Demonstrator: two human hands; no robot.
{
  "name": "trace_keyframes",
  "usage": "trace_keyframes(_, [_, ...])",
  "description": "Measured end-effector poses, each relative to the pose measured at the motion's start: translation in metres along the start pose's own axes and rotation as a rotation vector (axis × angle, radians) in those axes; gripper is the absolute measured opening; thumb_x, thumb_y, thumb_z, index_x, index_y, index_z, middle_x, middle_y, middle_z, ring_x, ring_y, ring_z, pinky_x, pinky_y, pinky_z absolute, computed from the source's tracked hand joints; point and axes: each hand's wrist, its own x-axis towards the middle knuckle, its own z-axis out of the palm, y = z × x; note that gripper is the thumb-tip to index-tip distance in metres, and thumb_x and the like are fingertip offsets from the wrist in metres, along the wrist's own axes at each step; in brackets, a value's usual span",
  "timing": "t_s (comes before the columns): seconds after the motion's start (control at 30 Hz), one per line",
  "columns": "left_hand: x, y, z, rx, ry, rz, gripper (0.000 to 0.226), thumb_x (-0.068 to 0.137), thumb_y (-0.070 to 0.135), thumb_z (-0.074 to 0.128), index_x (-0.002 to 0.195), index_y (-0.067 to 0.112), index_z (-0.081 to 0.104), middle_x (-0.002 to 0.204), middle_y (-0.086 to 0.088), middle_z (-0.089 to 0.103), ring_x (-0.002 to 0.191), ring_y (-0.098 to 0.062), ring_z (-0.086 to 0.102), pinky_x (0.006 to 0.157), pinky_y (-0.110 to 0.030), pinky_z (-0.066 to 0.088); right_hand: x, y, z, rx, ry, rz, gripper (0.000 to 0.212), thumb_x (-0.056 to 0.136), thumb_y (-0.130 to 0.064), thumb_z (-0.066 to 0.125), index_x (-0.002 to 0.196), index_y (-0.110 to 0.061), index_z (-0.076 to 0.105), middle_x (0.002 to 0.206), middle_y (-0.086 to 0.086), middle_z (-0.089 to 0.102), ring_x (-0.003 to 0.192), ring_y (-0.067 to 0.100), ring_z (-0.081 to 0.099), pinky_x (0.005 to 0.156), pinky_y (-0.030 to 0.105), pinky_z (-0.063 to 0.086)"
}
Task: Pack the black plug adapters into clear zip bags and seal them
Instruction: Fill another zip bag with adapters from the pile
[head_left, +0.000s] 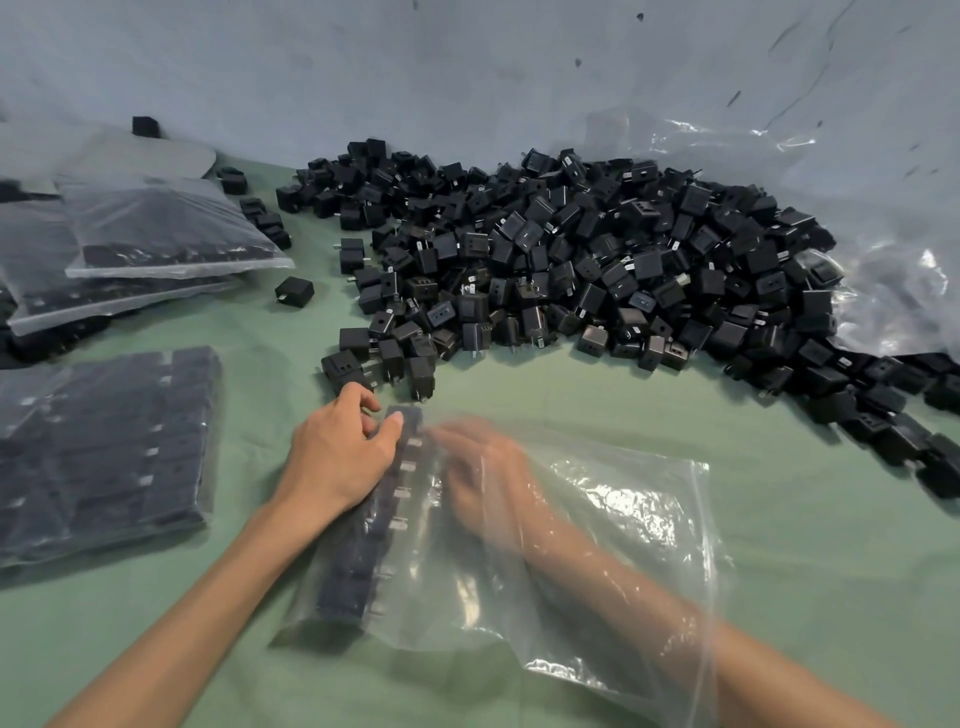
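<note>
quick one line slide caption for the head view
Right hand reaches inside a clear zip bag beside its row of black plug adapters, held by the left hand; loose pile behind.

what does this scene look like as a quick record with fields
working bag: clear zip bag lying on the green table, unsealed
contents: one row of adapters along its left side
left: left hand outside the bag, pinches the row's far end through the plastic
right: right hand inside the bag, motion-blurred, grip unclear
supply: pile of loose adapters beyond the bag
done: filled bags at left, more stacked behind
</note>
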Motion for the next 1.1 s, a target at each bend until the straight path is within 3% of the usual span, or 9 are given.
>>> trace_keyframes(0.2, [0.006, -0.005, -0.003, -0.024, 0.023, -0.034, 0.015, 0.089, 0.034, 0.061, 0.089, 0.023, 0.052, 0.066, 0.011, 0.058, 0.074, -0.018, 0.054, 0.069, -0.03, 0.032, 0.001, 0.0, -0.009, -0.14, -0.169, -0.107, 0.048, 0.087, -0.017, 0.036, 0.128, -0.009, 0.059, 0.119, 0.009, 0.065, 0.09, 0.024, 0.067, 0.077, 0.027, 0.052])
trace_keyframes(0.33, [0.001, -0.002, -0.001, 0.027, -0.009, 0.008, 0.019, 0.092, 0.033, 0.055, 0.105, 0.018, 0.053, 0.098, 0.002, 0.057, 0.092, -0.02, 0.054, 0.08, -0.032, 0.038, 0.0, -0.001, -0.009, -0.166, -0.205, -0.144, 0.049, 0.081, 0.003, 0.053, 0.129, -0.004, 0.057, 0.117, 0.013, 0.065, 0.088, 0.027, 0.068, 0.072, 0.034, 0.059])
trace_keyframes(0.5, [-0.006, 0.009, -0.008, 0.041, -0.003, 0.267, 0.039, 0.096, 0.029, 0.047, 0.129, 0.01, 0.052, 0.129, -0.005, 0.045, 0.123, -0.018, 0.037, 0.105, -0.026, 0.025, -0.002, 0.004, -0.026, -0.09, -0.42, -0.063, 0.054, 0.092, 0.003, 0.044, 0.145, -0.007, 0.037, 0.143, 0.019, 0.046, 0.13, 0.033, 0.044, 0.109, 0.043, 0.035])
trace_keyframes(0.67, [-0.01, 0.011, -0.001, 0.296, -0.364, 0.412, 0.063, 0.098, 0.048, 0.017, 0.151, 0.015, 0.023, 0.157, 0.002, 0.022, 0.144, -0.011, 0.013, 0.117, -0.032, 0.012, -0.007, -0.005, -0.061, 0.034, -0.505, -0.03, 0.042, 0.084, 0.005, 0.05, 0.126, 0.003, 0.057, 0.12, 0.018, 0.064, 0.102, 0.034, 0.065, 0.085, 0.047, 0.055])
trace_keyframes(0.73, [-0.008, 0.009, -0.002, 0.334, -0.391, 0.394, 0.066, 0.096, 0.05, 0.015, 0.153, 0.018, 0.017, 0.159, 0.004, 0.015, 0.145, -0.009, 0.006, 0.118, -0.031, 0.008, -0.013, -0.006, -0.08, 0.13, -0.538, 0.055, 0.036, 0.088, -0.006, 0.052, 0.123, 0.001, 0.061, 0.12, 0.014, 0.065, 0.106, 0.03, 0.065, 0.09, 0.047, 0.054])
trace_keyframes(0.83, [-0.007, 0.008, -0.002, 0.339, -0.403, 0.384, 0.065, 0.096, 0.051, 0.016, 0.153, 0.019, 0.014, 0.16, 0.005, 0.012, 0.146, -0.008, 0.003, 0.117, -0.029, 0.005, -0.028, 0.01, -0.144, 0.38, -0.716, 0.341, 0.029, 0.086, -0.034, 0.064, 0.113, -0.022, 0.07, 0.115, 0.001, 0.068, 0.108, 0.014, 0.064, 0.097, 0.031, 0.051])
trace_keyframes(0.9, [-0.008, 0.009, -0.001, 0.335, -0.399, 0.378, 0.065, 0.096, 0.051, 0.017, 0.153, 0.02, 0.014, 0.16, 0.005, 0.011, 0.146, -0.008, 0.002, 0.117, -0.028, 0.003, -0.034, 0.025, -0.199, 0.323, -0.815, 0.458, 0.021, 0.085, -0.022, 0.064, 0.093, -0.038, 0.076, 0.095, -0.011, 0.074, 0.09, 0.003, 0.068, 0.08, 0.019, 0.054])
trace_keyframes(1.0, [-0.008, 0.008, -0.001, 0.319, -0.386, 0.37, 0.064, 0.098, 0.05, 0.02, 0.153, 0.02, 0.015, 0.16, 0.006, 0.013, 0.146, -0.008, 0.002, 0.119, -0.03, 0.006, -0.019, 0.065, -0.239, 0.168, -0.318, 0.596, 0.046, 0.088, 0.008, 0.053, 0.075, -0.029, 0.077, 0.076, -0.007, 0.072, 0.069, 0.005, 0.063, 0.061, 0.024, 0.048])
trace_keyframes(1.1, [-0.008, 0.007, 0.0, 0.273, -0.383, 0.368, 0.063, 0.098, 0.05, 0.023, 0.153, 0.02, 0.017, 0.159, 0.007, 0.016, 0.145, -0.006, 0.003, 0.119, -0.028, 0.005, 0.016, 0.107, -0.222, -0.241, 0.131, 0.609, 0.029, 0.089, -0.003, 0.057, 0.105, -0.023, 0.072, 0.109, 0.008, 0.064, 0.096, 0.02, 0.059, 0.082, 0.032, 0.048])
